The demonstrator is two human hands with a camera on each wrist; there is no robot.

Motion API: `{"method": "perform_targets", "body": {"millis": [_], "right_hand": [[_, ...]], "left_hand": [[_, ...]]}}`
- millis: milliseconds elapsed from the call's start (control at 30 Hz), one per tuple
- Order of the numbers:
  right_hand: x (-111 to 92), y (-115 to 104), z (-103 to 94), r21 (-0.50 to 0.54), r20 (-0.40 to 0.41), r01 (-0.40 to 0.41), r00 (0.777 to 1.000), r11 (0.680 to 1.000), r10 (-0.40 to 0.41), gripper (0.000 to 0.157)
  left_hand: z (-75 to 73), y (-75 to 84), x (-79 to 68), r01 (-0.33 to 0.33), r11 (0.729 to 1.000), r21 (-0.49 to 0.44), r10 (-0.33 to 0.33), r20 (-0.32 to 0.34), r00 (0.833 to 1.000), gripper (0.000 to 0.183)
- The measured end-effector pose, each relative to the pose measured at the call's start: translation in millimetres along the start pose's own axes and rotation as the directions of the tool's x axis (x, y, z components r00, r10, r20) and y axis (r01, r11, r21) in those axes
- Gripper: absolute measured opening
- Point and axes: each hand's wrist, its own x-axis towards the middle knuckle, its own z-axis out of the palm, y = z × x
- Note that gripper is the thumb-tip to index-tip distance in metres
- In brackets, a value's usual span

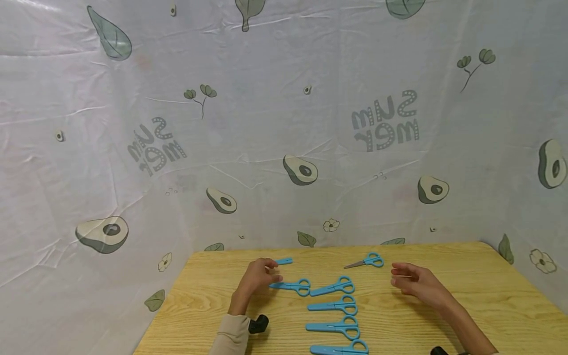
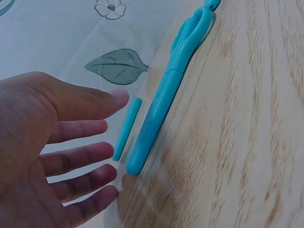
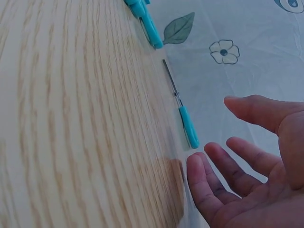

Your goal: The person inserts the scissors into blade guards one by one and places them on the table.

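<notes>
My left hand (image 1: 257, 277) hovers at the left with its fingers spread. Just past its fingertips lies a loose blue scissors cover (image 1: 284, 261). Closest to the thumb is a pair of blue scissors (image 1: 290, 286), its blades inside a blue cover; the left wrist view shows these covered scissors (image 2: 159, 109) beyond the fingers. On the right, my right hand (image 1: 417, 283) is held with relaxed, parted fingers and nothing between them. Bare-bladed scissors (image 1: 372, 260) with blue handles lie beyond its fingertips, and the right wrist view shows their handle (image 3: 188, 127) near the fingers.
Several more covered blue scissors form a column down the table's middle, from the farthest pair (image 1: 334, 286) to the nearest pair (image 1: 339, 349). The wooden table (image 1: 479, 276) meets a pale printed sheet (image 1: 266, 123) at the back and sides.
</notes>
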Motion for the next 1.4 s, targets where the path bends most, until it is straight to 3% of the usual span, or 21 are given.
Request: {"method": "perform_targets", "body": {"millis": [467, 767, 1067, 1400], "right_hand": [[7.2, 3.2, 0.4, -0.191, -0.065, 0.046, 0.996, 0.980, -0.059, 0.074], [19.3, 4.1, 5.6, -0.424, -0.114, 0.086, 0.983, 0.902, -0.147, 0.080], [25.5, 5.8, 10.6, -0.468, -0.073, 0.105, 0.985, 0.878, -0.157, 0.094], [24.8, 4.4, 6.2, -0.483, -0.008, 0.129, 0.988, 0.866, -0.152, 0.095]], "left_hand": [[-0.2, -1.9, 3.6, -0.028, 0.998, 0.056, 0.028, -0.004, 1.000, 0.053], [2.2, -7.2, 10.6, -0.051, 0.998, 0.045, 0.048, 0.056, 0.997, 0.062], [1.1, -11.8, 11.5, -0.105, 0.993, 0.063, 0.100, 0.081, 0.992, 0.070], [1.9, -15.9, 12.7, -0.113, 0.992, 0.061, 0.106, 0.108, 0.988, 0.074]]}}
